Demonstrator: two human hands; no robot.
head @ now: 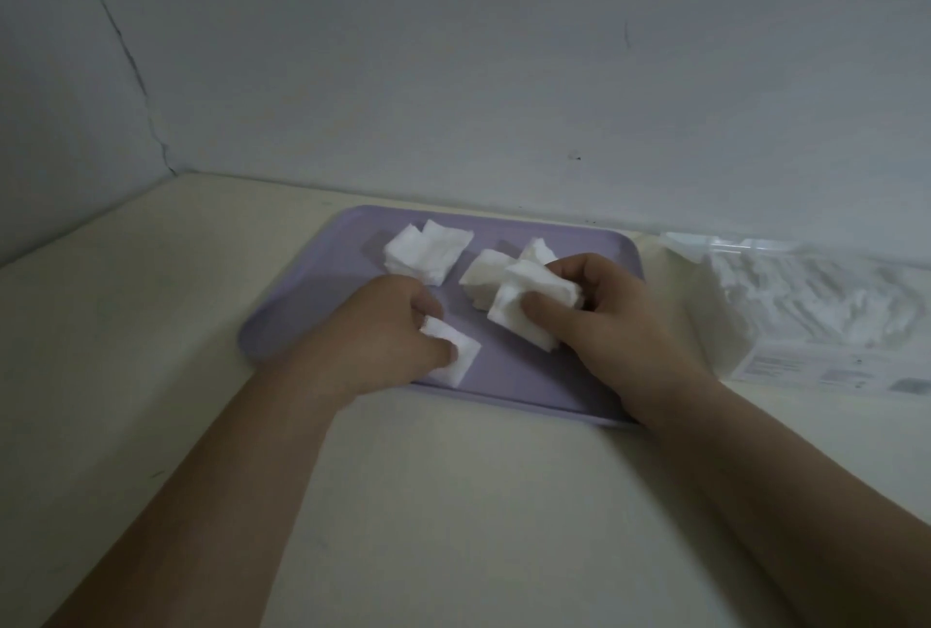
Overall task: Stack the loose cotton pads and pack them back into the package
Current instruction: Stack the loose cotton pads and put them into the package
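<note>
On the lilac tray, your left hand pinches a single cotton pad between thumb and fingertips, the pad's lower edge lying on the tray. Your right hand grips a small uneven bundle of pads, thumb pressed across the top one. Behind the bundle a few more pads lie overlapping, and another loose heap sits toward the tray's far left corner. Just right of the tray, the clear package lies on the cream worktop against the wall, white pads showing inside.
</note>
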